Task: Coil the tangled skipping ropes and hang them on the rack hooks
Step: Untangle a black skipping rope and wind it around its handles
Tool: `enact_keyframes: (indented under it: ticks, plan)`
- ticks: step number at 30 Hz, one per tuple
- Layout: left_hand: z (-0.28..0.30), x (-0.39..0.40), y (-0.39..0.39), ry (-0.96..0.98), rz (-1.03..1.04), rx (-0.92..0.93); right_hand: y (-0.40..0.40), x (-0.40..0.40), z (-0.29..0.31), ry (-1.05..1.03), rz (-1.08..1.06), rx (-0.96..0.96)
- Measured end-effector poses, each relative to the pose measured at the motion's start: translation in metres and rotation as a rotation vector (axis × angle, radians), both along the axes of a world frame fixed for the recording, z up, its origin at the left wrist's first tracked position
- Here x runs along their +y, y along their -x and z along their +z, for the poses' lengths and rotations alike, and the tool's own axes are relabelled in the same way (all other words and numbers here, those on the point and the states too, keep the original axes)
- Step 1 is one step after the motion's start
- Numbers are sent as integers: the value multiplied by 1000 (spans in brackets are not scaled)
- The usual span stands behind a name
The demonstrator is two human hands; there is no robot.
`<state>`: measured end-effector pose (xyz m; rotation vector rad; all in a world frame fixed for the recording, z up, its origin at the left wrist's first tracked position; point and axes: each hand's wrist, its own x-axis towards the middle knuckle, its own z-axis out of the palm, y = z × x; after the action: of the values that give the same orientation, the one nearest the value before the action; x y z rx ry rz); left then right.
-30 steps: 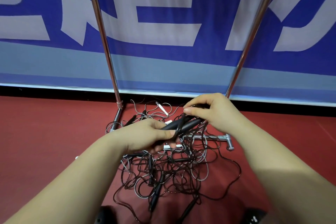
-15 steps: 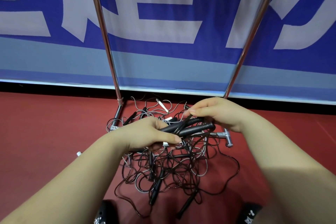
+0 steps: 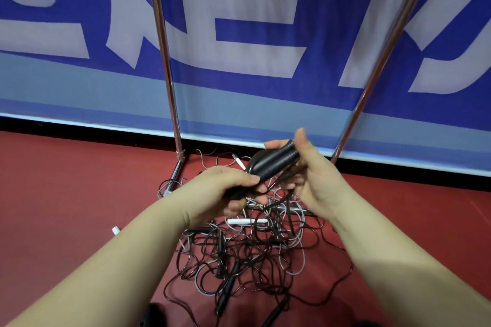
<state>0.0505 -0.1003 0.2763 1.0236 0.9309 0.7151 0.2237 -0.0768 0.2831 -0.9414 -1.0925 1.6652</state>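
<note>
The left hand [image 3: 225, 188] grips the lower ends of two black ribbed skipping-rope handles [image 3: 273, 162], fingers curled over them and thumb pressed along the top. The right hand [image 3: 310, 180] holds the upper ends of the same handles, palm turned towards the camera, fingers wrapped behind and thumb raised above them. The handles lie side by side, slanting up to the right between the two hands. Thin dark cords trail down from the hands into the tangled heap of black and grey skipping ropes [image 3: 247, 252] lying on the red floor [image 3: 66, 194] directly below. A white handle [image 3: 247, 220] lies across the top of the heap, and other black handles poke out lower down. Behind the heap stands the chrome tube rack [image 3: 164, 61], its feet on the floor, in front of a blue banner with pale lettering [image 3: 252, 34].
</note>
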Motion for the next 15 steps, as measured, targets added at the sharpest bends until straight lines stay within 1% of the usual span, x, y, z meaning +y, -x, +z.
enact_keyframes:
  ticks: [2, 4, 9, 11, 13, 15]
  plan:
    - [-2, -1, -3, 5, 17, 48, 10, -2, -2, -25, -197, -111]
    - [-4, 1, -8, -6, 68, 80, 15, -1, -5, -6, -316, -116]
    - [-9, 10, -17, -67, 407, 63, 14, 3, -4, -54, -491, -251]
    - [-11, 9, -24, -124, 500, 112, 15, 2, -2, -96, -530, -270]
    - [-13, 7, -30, -196, 493, 245, 16, 3, -1, -114, -559, -240]
    - [-13, 7, -33, -222, 456, 315, 16, 3, 1, -110, -593, -204]
